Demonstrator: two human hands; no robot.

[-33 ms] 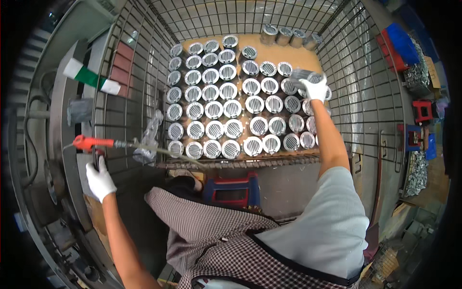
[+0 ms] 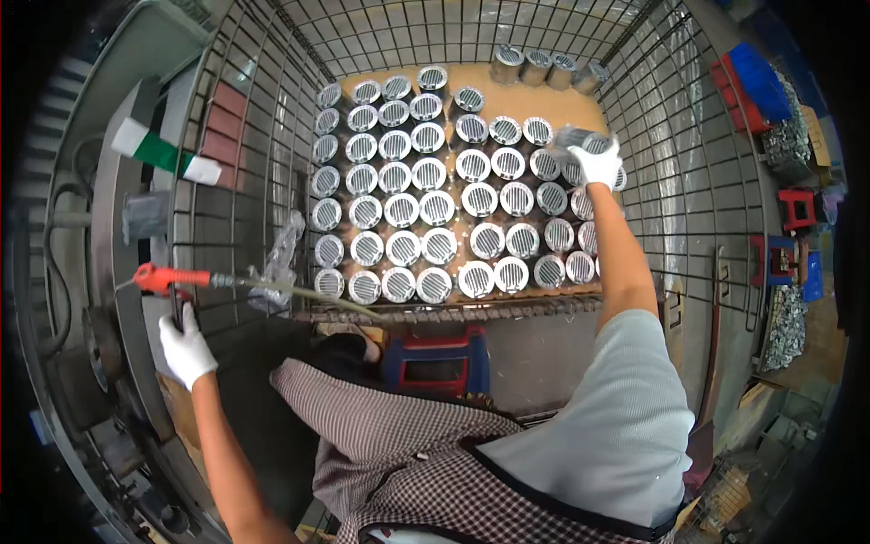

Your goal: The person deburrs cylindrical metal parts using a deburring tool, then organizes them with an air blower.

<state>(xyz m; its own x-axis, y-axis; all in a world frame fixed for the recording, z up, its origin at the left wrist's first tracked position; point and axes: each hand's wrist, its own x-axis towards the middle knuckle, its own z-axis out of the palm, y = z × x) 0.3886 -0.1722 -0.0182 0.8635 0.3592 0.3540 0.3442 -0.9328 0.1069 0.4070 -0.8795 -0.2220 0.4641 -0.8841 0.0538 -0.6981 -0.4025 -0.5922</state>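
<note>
The right hand (image 2: 598, 165) grips one cylinder (image 2: 569, 139), blurred and tilted over, at the right side of the cage (image 2: 453, 313), just above the rows. The left hand (image 2: 188, 352), out beyond the cage's left wall, is closed around the handle of one red gun (image 2: 172, 278), whose long thin tube points right across the near left corner.

The step seems to be handling single cylinders among the rows with the gun at hand; whether this one is being lifted or set down I cannot tell. The next move probably calls for a firm grip and a clear path past the neighbouring rims, which stand close together.

Left of the middle gap, four columns of seven standing cylinders (image 2: 400, 209) make twenty-eight. Right of it, three columns hold six, five and five; further right the hand and arm hide part of the rows, so no full count is possible there. Four more (image 2: 536, 69) stand apart at the far right, on the cardboard (image 2: 575, 107).

One crumpled plastic film (image 2: 281, 258) hangs at the left wall, and one stool (image 2: 477, 358) stands at the near side.
</note>
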